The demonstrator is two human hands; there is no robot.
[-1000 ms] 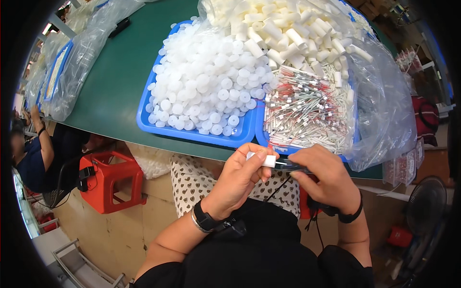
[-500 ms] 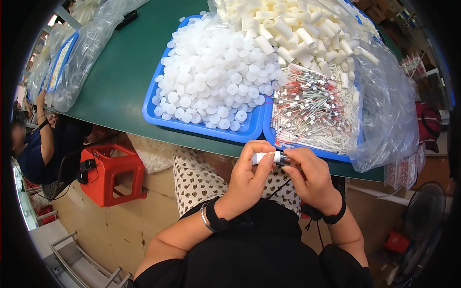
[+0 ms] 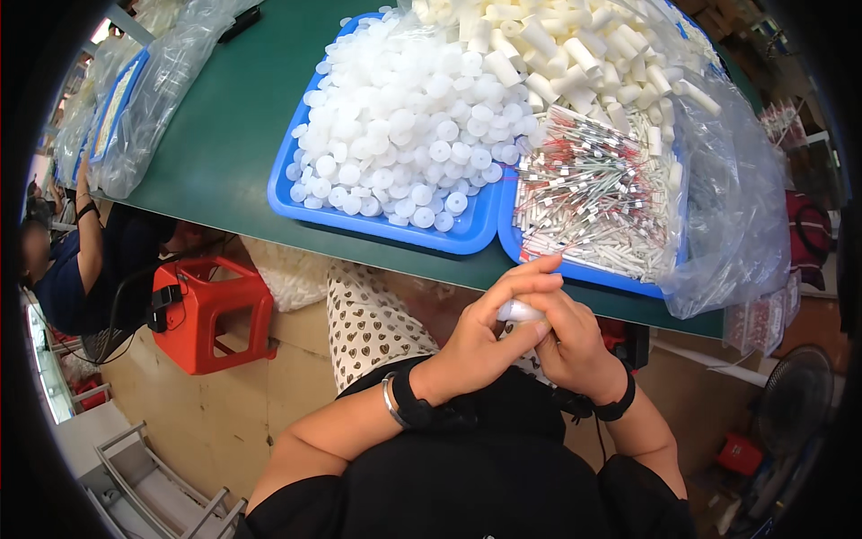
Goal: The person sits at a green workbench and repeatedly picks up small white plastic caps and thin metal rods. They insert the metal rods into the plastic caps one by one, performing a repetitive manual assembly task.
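Observation:
In front of my lap, just off the table's near edge, my two hands meet around a small white cylinder (image 3: 518,312). My left hand (image 3: 478,340) grips it between thumb and fingers. The fingers of my right hand (image 3: 579,346) press against its other end and overlap the left fingertips. Most of the cylinder is hidden by the fingers. Beyond the hands sits a blue tray (image 3: 386,234) heaped with translucent white discs (image 3: 400,126). To its right, a second blue tray (image 3: 611,277) holds thin white sticks with red and grey wires (image 3: 597,180).
Cream foam-like cylinders (image 3: 584,54) are piled behind the trays. A clear plastic bag (image 3: 732,216) hangs over the right tray's side. A red stool (image 3: 215,314) stands at left, near another person (image 3: 85,260). A black fan (image 3: 795,395) is at the right.
My hands have moved slightly lower and closed together. The right fingers now wrap over the cylinder's end, where its dark end showed before. The view has shifted a little.

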